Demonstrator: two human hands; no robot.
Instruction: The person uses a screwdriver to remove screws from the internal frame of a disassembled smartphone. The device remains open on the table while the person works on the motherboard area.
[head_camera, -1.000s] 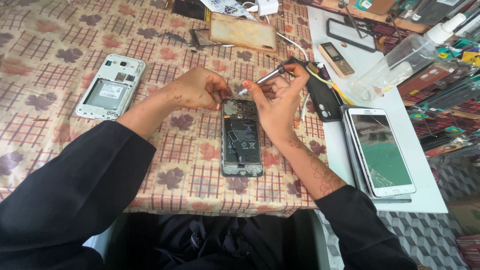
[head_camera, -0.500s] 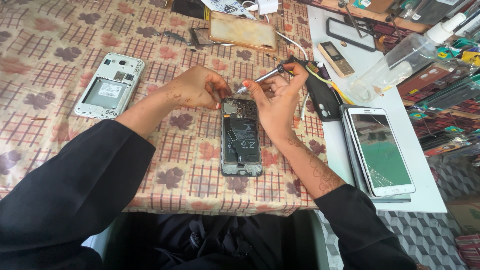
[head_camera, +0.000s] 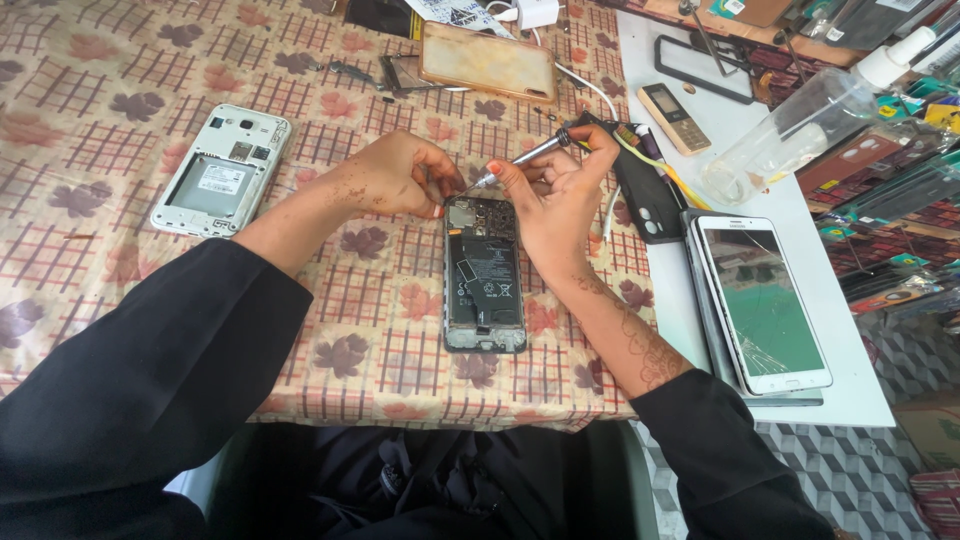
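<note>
Plainly, the opened smartphone (head_camera: 485, 275) lies flat on the counter (head_camera: 120, 60), back cover off, its battery and circuit board bared, directly under and just below the fingers of both hands. The right hand (head_camera: 555, 195) has its fingers (head_camera: 505, 175) pressed together around a slim metal screwdriver (head_camera: 520, 160), pinching the shaft near the tip, which points down at the top end of the phone's board. The left hand (head_camera: 395, 180) curls at the phone's upper left corner, fingertips (head_camera: 437, 207) pinched close and touching the frame edge, seemingly steadying it. The phone looks light and stiff but fragile with its back off: the board, connectors and thin ribbons would not take pressure, and the battery should not be bent or pricked. It seems best held by the long side rails of the frame, never by the exposed middle. Left of the left-hand fingers, well apart, lies a white phone shell (head_camera: 222, 170), also opened. Right of the right-hand fingers sit a black case (head_camera: 650, 195) and a white tablet (head_camera: 765, 300) with a cracked screen.
</note>
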